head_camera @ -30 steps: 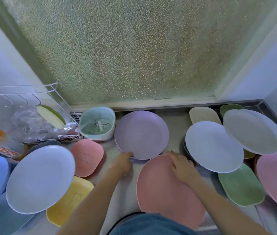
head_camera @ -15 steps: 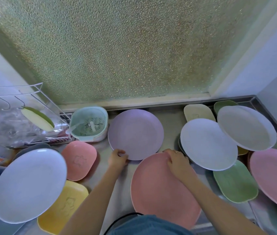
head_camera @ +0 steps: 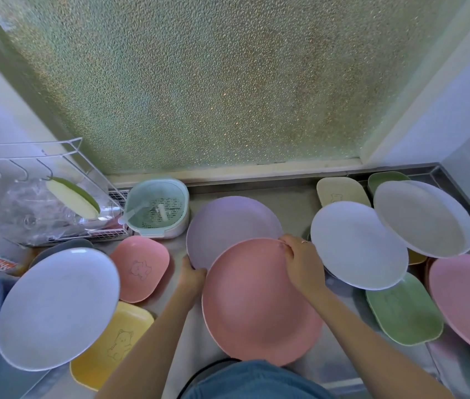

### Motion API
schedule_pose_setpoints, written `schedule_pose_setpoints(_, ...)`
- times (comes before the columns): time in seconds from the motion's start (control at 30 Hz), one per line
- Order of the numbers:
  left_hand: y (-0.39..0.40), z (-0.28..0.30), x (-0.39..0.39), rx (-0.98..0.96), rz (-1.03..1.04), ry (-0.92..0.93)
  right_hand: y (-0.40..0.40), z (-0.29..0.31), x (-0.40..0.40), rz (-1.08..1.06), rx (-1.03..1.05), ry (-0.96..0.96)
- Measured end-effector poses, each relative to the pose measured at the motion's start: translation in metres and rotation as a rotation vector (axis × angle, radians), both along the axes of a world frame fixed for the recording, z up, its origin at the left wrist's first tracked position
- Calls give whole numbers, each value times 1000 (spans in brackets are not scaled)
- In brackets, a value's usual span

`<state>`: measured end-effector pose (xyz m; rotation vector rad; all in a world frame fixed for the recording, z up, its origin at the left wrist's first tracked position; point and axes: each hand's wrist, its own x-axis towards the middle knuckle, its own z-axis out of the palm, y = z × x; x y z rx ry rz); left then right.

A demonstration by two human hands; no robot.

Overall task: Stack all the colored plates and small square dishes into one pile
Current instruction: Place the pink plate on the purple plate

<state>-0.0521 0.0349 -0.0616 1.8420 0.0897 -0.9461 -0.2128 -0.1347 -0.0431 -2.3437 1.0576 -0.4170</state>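
Left hand grips the near-left rim of the purple plate. Right hand pinches the far rim of the salmon plate, which overlaps the purple plate's near edge. Bare counter lies behind; a white plate crowds the right, a pink square dish the left

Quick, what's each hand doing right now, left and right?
Left hand: closed on the near left rim of the purple plate.
Right hand: gripping the far rim of the salmon pink plate.
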Motion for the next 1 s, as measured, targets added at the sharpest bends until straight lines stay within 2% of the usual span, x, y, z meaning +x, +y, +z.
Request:
schedule_pose_setpoints(0.13, 17, -1, 3, -38, -21, 128, -6, 6, 3, -148, 95, -47)
schedule_pose_setpoints(0.23, 34, -5, 5, -14, -70, 128, -10, 8, 9, -288, 241, -71)
schedule_pose_setpoints(0.37, 47, -11, 7, -5, -74, 176, -8, -1, 19, -435, 397, -20)
schedule_pose_setpoints(0.5, 49, -5, 7, 63, -94, 161, 3, -16, 20, -484, 469, 73)
schedule_pose_setpoints(0.6, 53, -6, 10, 119, -144, 64, 9, -21, 20, -475, 411, 95)
schedule_pose_setpoints(0.7, 55, -7, 7, 121, -138, 27, 11, -23, 17, -377, 319, 144)
schedule_pose_setpoints(0.9, 53, -6, 1, 120, -142, -20, 21, -21, 7, -298, 115, 387)
schedule_pose_setpoints(1.0, 48, -6, 0, 139, -171, -134, 23, -23, 2, -256, 69, 506)
